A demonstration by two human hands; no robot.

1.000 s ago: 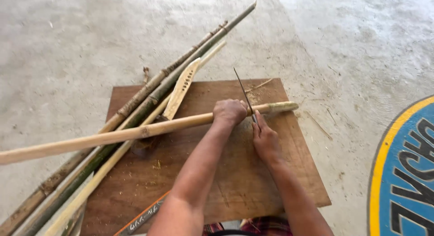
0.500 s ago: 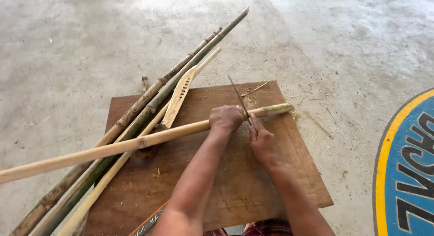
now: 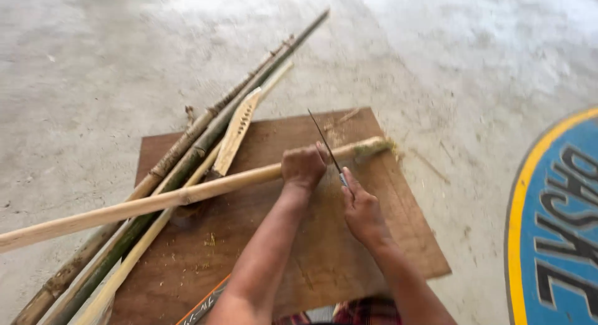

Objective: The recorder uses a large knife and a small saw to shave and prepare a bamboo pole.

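Note:
My left hand is closed around a long pale bamboo pole that lies across a brown wooden board on the floor. The pole's right end is frayed and greenish. My right hand grips the handle of a thin dark knife, its blade slanting up and away, just right of the left hand and against the pole.
Several longer green and brown bamboo stalks lie diagonally over the board's left side, with a pale notched bamboo strip on them. A blue and yellow mat lies at the right. Grey concrete floor surrounds everything. Shavings dot the board.
The view has shifted a little; both hands keep their grip and the knife stays at the pole beside the left hand.

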